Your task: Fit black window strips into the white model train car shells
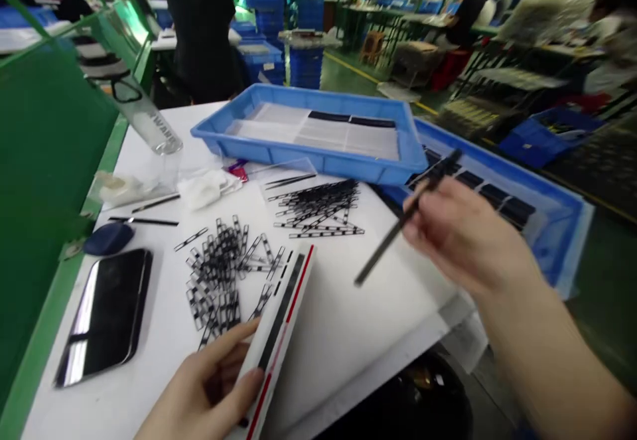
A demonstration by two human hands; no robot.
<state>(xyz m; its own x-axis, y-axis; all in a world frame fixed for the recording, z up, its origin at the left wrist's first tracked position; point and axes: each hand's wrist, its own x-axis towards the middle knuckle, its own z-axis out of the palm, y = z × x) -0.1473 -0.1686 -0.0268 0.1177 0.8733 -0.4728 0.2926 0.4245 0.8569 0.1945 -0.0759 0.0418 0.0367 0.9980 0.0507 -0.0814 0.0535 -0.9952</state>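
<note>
My left hand (209, 380) at the bottom of the view grips a long white strip (281, 334) with red edges and a black centre band. My right hand (462, 234), blurred by motion, pinches a thin black strip (393, 234) above the white work table (139, 387). Two loose piles of small black-and-clear slotted pieces lie on the table. The nearer pile (221, 274) is tangled and touches the white strip. The farther pile (318, 211) lies in rough rows on a clear sheet.
A blue tray (308, 161) lined with clear sheets holds black strips, and a second blue tray (557, 227) lies to the right. Tweezers (290, 180), a white cloth (202, 189), a blue pad (108, 239), a dark glass panel (104, 317) and a plastic bottle (144, 121) are on the table.
</note>
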